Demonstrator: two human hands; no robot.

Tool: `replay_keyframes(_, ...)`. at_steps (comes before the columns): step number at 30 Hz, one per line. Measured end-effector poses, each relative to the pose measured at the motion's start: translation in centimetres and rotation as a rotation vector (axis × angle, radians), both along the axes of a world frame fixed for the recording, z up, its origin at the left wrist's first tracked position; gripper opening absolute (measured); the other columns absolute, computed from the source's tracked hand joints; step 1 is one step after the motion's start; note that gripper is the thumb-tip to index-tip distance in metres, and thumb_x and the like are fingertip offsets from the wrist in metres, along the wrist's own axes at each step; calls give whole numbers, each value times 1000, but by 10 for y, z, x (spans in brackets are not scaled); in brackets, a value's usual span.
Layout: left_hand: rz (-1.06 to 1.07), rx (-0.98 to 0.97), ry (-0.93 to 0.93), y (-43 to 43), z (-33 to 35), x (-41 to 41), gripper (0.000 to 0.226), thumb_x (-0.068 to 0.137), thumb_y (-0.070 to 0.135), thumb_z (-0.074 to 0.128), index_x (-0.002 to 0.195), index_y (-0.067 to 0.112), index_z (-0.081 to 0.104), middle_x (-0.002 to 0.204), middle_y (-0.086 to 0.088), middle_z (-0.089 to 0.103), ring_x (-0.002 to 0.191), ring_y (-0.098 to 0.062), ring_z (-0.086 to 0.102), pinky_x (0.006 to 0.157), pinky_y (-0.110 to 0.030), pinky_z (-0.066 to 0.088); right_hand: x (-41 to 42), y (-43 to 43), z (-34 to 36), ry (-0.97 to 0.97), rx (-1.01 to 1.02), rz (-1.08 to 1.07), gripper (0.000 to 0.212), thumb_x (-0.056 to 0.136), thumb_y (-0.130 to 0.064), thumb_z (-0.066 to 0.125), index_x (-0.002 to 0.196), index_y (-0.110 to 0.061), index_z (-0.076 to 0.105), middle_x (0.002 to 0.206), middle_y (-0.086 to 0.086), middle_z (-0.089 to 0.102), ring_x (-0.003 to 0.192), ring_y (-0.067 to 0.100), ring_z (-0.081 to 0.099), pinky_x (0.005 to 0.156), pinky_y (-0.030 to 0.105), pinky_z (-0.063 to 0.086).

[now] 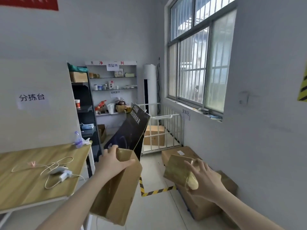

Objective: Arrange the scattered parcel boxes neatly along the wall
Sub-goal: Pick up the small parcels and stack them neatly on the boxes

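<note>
My left hand (114, 162) grips the top end of a long brown cardboard box (116, 193), held up off the floor in the middle of the view. My right hand (201, 173) holds a smaller taped brown box (178, 170), tilted, just above the parcels by the right wall. Below it a large brown box (204, 206) lies on the floor against the wall, and another flat brown box (181, 152) with a white label lies farther along the same wall.
A wooden table (25, 183) with cables and a bottle stands at the left. A black printed carton (127, 131) leans behind the held box. A white cage trolley (164, 130) holds a box in the corner. Shelves (113, 90) line the back wall. Yellow-black tape (154, 191) marks the floor.
</note>
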State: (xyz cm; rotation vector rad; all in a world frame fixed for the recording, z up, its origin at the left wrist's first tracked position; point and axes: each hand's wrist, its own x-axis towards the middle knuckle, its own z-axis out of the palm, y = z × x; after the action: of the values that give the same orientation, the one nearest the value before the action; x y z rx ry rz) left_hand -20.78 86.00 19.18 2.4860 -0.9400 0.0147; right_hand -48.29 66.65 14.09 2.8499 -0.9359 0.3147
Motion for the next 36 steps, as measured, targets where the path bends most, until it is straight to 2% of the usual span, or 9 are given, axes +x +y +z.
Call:
replay_keyframes(2, -4, -5, 21, -13, -7, 26, 99, 63, 81, 57, 142, 30, 25, 142, -5, 36, 128, -25, 42, 100, -45, 43, 28, -18, -12, -13, -11, -27, 117, 18, -82, 64, 122, -31, 51, 97, 4, 64, 78, 18, 69, 40, 16, 46)
replay_keyframes(6, -23, -22, 69, -56, -14, 102, 101, 61, 83, 56, 142, 31, 25, 142, -5, 37, 127, -26, 43, 102, -50, 41, 104, -62, -39, 60, 54, -2, 115, 48, -73, 69, 146, -33, 24, 136, 14, 42, 124, 32, 47, 86, 33, 53)
replay_keyframes(10, -51, -14, 81, -108, -13, 170, 98, 63, 82, 56, 142, 33, 24, 146, -2, 34, 128, -25, 43, 102, -48, 42, 187, -115, -69, 138, -98, 158, 148, 25, -58, 85, 152, -22, 18, 115, 21, 51, 104, 31, 57, 76, 35, 57)
replay_keyframes(12, -55, -40, 69, -131, -11, 202, 97, 65, 80, 57, 143, 33, 24, 146, -2, 33, 128, -24, 43, 102, -46, 44, 228, -131, -71, 123, -196, 238, 148, 31, -58, 84, 153, -17, 10, 115, 24, 61, 106, 33, 62, 88, 43, 53)
replay_keyframes(15, -38, -3, 64, -152, -19, 256, 99, 65, 79, 58, 144, 30, 25, 145, -4, 35, 128, -26, 44, 100, -46, 45, 278, -146, -68, 181, -91, 248, 122, 28, -66, 78, 138, -24, 44, 118, 24, 63, 111, 36, 59, 96, 45, 46)
replay_keyframes(24, -29, 144, 296, -254, -101, 401, 103, 62, 81, 56, 143, 26, 26, 137, -9, 40, 120, -29, 49, 95, -46, 47, 374, -226, -113, 290, 24, 142, 131, 22, -72, 73, 142, -31, 40, 113, 22, 66, 104, 29, 67, 85, 38, 53)
replay_keyframes(29, -127, 203, 387, -369, -140, 470, 103, 58, 82, 60, 140, 27, 29, 130, -8, 43, 111, -26, 51, 86, -38, 47, 405, -300, -148, 247, 132, -19, 148, 21, -41, 81, 152, -22, 14, 110, 21, 58, 86, 23, 72, 68, 27, 57)
replay_keyframes(33, -233, 280, 354, -470, -154, 497, 111, 51, 88, 55, 141, 29, 26, 135, -10, 39, 117, -33, 48, 95, -48, 44, 402, -343, -171, 227, 169, -191, 128, 23, -22, 82, 141, -24, 33, 109, 19, 45, 74, 22, 72, 63, 25, 57)
replay_keyframes(36, -330, 373, 340, -544, -172, 488, 117, 44, 91, 53, 139, 28, 29, 135, -10, 39, 119, -34, 47, 95, -50, 45, 382, -368, -190, 220, 205, -329, 127, 28, -18, 78, 144, -28, 26, 105, 23, 54, 72, 23, 71, 62, 27, 58)
